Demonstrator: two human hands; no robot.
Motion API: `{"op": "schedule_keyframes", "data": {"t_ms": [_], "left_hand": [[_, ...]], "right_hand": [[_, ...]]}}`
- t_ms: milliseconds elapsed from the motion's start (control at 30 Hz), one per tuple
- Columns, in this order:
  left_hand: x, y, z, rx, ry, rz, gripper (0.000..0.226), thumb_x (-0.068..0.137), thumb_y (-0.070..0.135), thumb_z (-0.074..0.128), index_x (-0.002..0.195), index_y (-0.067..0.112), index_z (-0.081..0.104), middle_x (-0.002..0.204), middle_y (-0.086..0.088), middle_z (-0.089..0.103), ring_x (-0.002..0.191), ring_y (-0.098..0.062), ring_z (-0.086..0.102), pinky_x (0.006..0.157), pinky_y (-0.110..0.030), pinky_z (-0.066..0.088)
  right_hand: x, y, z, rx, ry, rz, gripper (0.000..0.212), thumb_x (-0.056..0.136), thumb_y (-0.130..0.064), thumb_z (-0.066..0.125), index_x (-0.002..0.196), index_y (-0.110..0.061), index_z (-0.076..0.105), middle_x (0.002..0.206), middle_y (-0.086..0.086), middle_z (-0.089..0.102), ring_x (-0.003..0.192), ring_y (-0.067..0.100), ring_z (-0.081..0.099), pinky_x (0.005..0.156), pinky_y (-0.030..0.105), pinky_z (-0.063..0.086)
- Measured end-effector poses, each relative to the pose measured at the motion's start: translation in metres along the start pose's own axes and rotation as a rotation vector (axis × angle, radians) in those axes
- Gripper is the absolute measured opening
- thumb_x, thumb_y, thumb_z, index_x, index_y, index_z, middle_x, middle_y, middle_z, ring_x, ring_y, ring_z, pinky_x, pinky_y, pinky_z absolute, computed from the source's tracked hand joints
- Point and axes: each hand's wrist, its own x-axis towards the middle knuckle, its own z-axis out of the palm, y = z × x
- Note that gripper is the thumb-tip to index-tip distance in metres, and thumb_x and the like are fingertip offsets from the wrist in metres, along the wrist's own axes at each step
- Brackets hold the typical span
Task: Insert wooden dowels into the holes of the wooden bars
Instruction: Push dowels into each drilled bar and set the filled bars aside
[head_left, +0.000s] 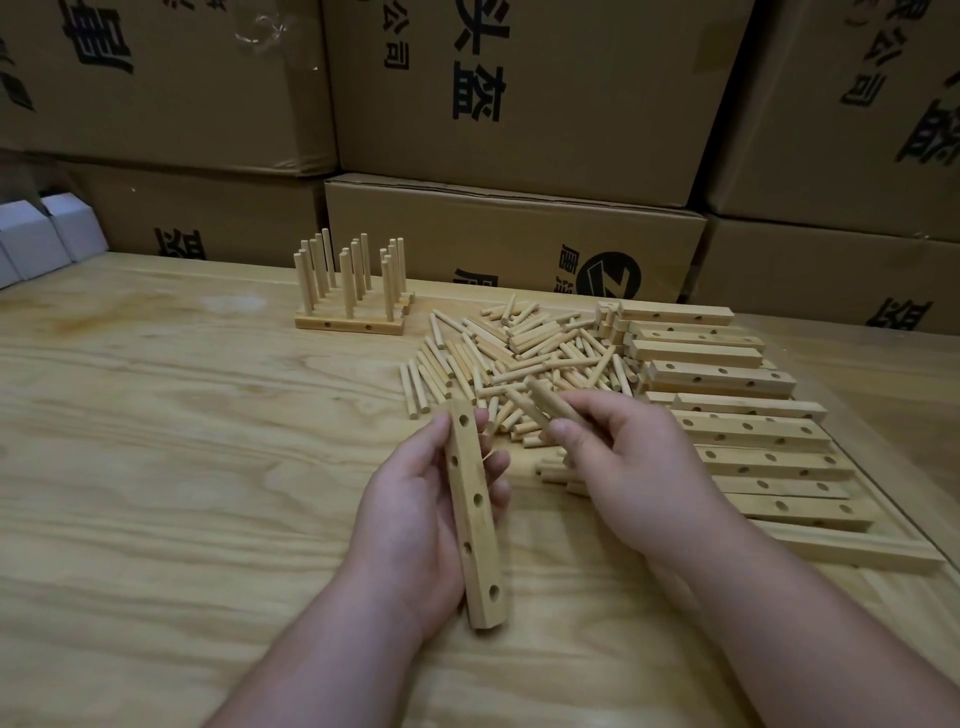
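The left hand (421, 514) grips a wooden bar (474, 514) at 6 o'clock on the table (156, 415), its five holes facing up and all empty. The right hand (623, 467) pinches a few dowels (550, 408) just beside the bar's far end, with the loose dowel pile (519, 358) at 12 o'clock. For a clean start, single out one dowel, line it square over the farthest hole, and keep the bar steady while pressing straight in.
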Motion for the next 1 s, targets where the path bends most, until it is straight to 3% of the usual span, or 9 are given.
{"op": "schedule_keyframes", "data": {"t_ms": [67, 133, 300, 367, 433, 533, 667, 833, 1000], "left_hand": [[0.000, 0.000, -0.001, -0.010, -0.026, -0.002, 0.036, 0.097, 0.032, 0.056, 0.092, 0.007, 0.081, 0.107, -0.010, 0.076, 0.099, -0.027, 0.075, 0.084, -0.039, 0.055], [-0.001, -0.001, -0.001, -0.019, -0.080, -0.031, 0.035, 0.092, 0.033, 0.059, 0.102, 0.004, 0.077, 0.116, -0.018, 0.074, 0.107, -0.033, 0.073, 0.090, -0.045, 0.055], [-0.005, -0.002, 0.001, -0.009, -0.201, -0.085, 0.035, 0.086, 0.035, 0.059, 0.095, 0.009, 0.081, 0.103, -0.017, 0.075, 0.091, -0.033, 0.074, 0.077, -0.049, 0.062], [-0.005, -0.001, 0.001, -0.019, -0.200, -0.095, 0.035, 0.086, 0.036, 0.059, 0.094, 0.011, 0.081, 0.108, -0.018, 0.076, 0.096, -0.036, 0.075, 0.079, -0.053, 0.062], [-0.005, -0.001, 0.001, -0.030, -0.170, -0.099, 0.034, 0.084, 0.036, 0.061, 0.093, 0.011, 0.082, 0.110, -0.014, 0.076, 0.099, -0.035, 0.074, 0.088, -0.054, 0.059], [-0.005, 0.000, 0.004, -0.044, -0.122, -0.089, 0.033, 0.082, 0.035, 0.064, 0.094, 0.009, 0.081, 0.093, -0.008, 0.071, 0.078, -0.023, 0.072, 0.070, -0.040, 0.062], [-0.006, -0.001, 0.006, -0.031, -0.085, -0.089, 0.034, 0.082, 0.034, 0.064, 0.098, 0.009, 0.080, 0.085, -0.005, 0.064, 0.066, -0.017, 0.060, 0.063, -0.032, 0.052], [-0.007, -0.001, 0.009, -0.029, -0.065, -0.094, 0.036, 0.077, 0.034, 0.068, 0.101, 0.008, 0.075, 0.081, -0.006, 0.062, 0.064, -0.017, 0.058, 0.061, -0.031, 0.050], [-0.006, -0.002, 0.007, -0.008, -0.059, -0.093, 0.030, 0.081, 0.034, 0.070, 0.097, 0.011, 0.080, 0.083, -0.005, 0.063, 0.064, -0.015, 0.059, 0.057, -0.030, 0.052]], "right_hand": [[-0.001, -0.007, 0.000, 0.162, -0.043, 0.126, 0.017, 0.097, -0.026, 0.064, 0.094, -0.038, 0.076, 0.081, -0.018, 0.074, 0.064, -0.001, 0.065, 0.056, 0.015, 0.048], [-0.002, -0.014, 0.001, 0.241, -0.106, 0.200, 0.016, 0.096, -0.028, 0.065, 0.093, -0.038, 0.077, 0.074, -0.008, 0.075, 0.057, 0.005, 0.064, 0.055, 0.024, 0.051], [-0.008, -0.029, 0.005, 0.367, -0.255, 0.245, 0.019, 0.100, -0.025, 0.060, 0.096, -0.030, 0.078, 0.082, 0.000, 0.078, 0.073, 0.019, 0.076, 0.061, 0.032, 0.061], [-0.007, -0.032, 0.002, 0.313, -0.205, 0.195, 0.022, 0.101, -0.027, 0.058, 0.093, -0.029, 0.078, 0.081, -0.005, 0.077, 0.071, 0.015, 0.075, 0.059, 0.030, 0.061], [-0.006, -0.033, -0.004, 0.178, -0.120, 0.104, 0.021, 0.100, -0.032, 0.057, 0.091, -0.039, 0.075, 0.081, -0.013, 0.075, 0.070, 0.005, 0.072, 0.055, 0.020, 0.056], [-0.005, -0.036, -0.014, -0.010, -0.101, 0.039, 0.017, 0.099, -0.043, 0.055, 0.092, -0.056, 0.063, 0.088, -0.026, 0.069, 0.078, -0.001, 0.065, 0.055, 0.016, 0.053], [-0.004, -0.038, -0.024, -0.003, -0.184, 0.060, 0.006, 0.099, -0.042, 0.054, 0.096, -0.045, 0.058, 0.069, -0.021, 0.063, 0.051, -0.001, 0.055, 0.040, 0.015, 0.040], [-0.005, -0.043, -0.031, -0.141, -0.201, 0.026, 0.003, 0.092, -0.042, 0.065, 0.091, -0.040, 0.063, 0.074, -0.012, 0.067, 0.052, 0.005, 0.056, 0.047, 0.029, 0.048], [-0.004, -0.046, -0.036, -0.170, -0.213, 0.023, 0.006, 0.090, -0.038, 0.069, 0.085, -0.035, 0.069, 0.069, -0.020, 0.066, 0.052, 0.000, 0.056, 0.041, 0.015, 0.039]]}}
